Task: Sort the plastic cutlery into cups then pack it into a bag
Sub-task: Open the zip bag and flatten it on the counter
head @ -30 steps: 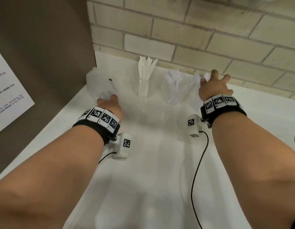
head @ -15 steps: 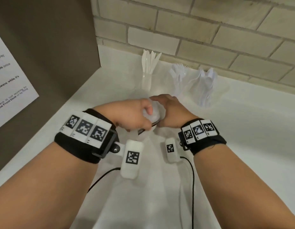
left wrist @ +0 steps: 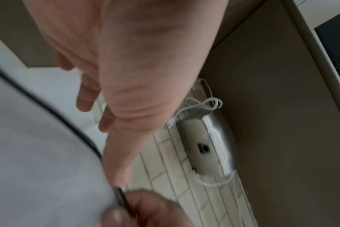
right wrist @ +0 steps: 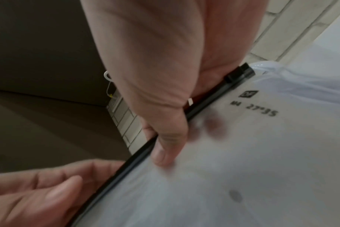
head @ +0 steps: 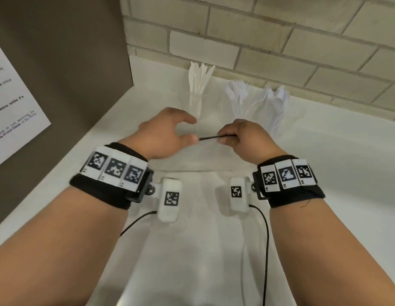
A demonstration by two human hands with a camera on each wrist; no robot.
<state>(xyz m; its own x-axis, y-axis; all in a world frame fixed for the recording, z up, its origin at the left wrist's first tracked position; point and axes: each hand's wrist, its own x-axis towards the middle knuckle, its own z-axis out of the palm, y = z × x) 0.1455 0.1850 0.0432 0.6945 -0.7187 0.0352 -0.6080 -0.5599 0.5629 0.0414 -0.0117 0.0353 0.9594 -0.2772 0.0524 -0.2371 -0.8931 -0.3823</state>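
Note:
A frosted zip bag with a black zip strip hangs in front of me over the white counter. My right hand pinches the zip strip near its middle; the right wrist view shows the thumb on the bag's outside and fingers blurred behind the plastic. My left hand is open and curved, its thumb tip at the strip's left end. Against the brick wall stand three clear cups: knives, forks and spoons.
A brown side panel with a printed notice closes off the left. The counter runs on to the right. The black slider sits at the zip's far end. Black wrist-camera cables hang below my wrists.
A second ago both hands reached out at the back by the cups. They then came together near me on the bunched bag. Now they are apart, with the zip edge between them.

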